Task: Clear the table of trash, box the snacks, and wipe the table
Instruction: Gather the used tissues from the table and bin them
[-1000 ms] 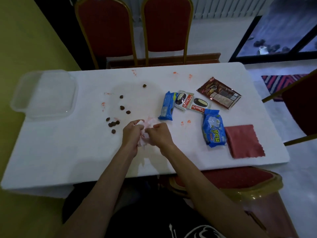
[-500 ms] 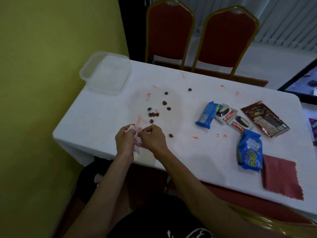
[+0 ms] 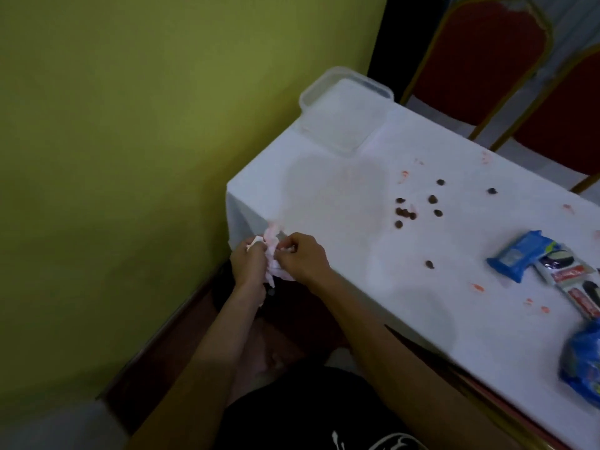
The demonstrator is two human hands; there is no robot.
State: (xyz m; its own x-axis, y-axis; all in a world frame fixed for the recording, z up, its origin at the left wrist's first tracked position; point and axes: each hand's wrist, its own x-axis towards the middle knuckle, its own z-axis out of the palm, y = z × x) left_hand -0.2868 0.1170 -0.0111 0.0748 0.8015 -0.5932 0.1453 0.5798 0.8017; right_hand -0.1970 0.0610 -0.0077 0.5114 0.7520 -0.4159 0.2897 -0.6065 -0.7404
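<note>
My left hand (image 3: pixel 249 264) and my right hand (image 3: pixel 302 257) both grip a crumpled pinkish-white tissue (image 3: pixel 272 251) just off the near left corner of the white table (image 3: pixel 324 196). Several small dark brown crumbs (image 3: pixel 406 212) and orange smears (image 3: pixel 477 287) lie on the tabletop. A clear plastic box (image 3: pixel 344 115) stands at the far left corner. A blue snack pack (image 3: pixel 516 254), white-and-red snack wrappers (image 3: pixel 571 274) and a blue bag (image 3: pixel 584 362) lie at the right edge of view.
A yellow-green wall (image 3: pixel 130 157) runs close along the table's left side. Two red chairs with gold frames (image 3: pixel 480 60) stand behind the table. Dark floor shows below the table corner.
The view has swung left, so the table now sits at the right. Both hands have carried the tissue from over the tabletop to the table's near left corner.
</note>
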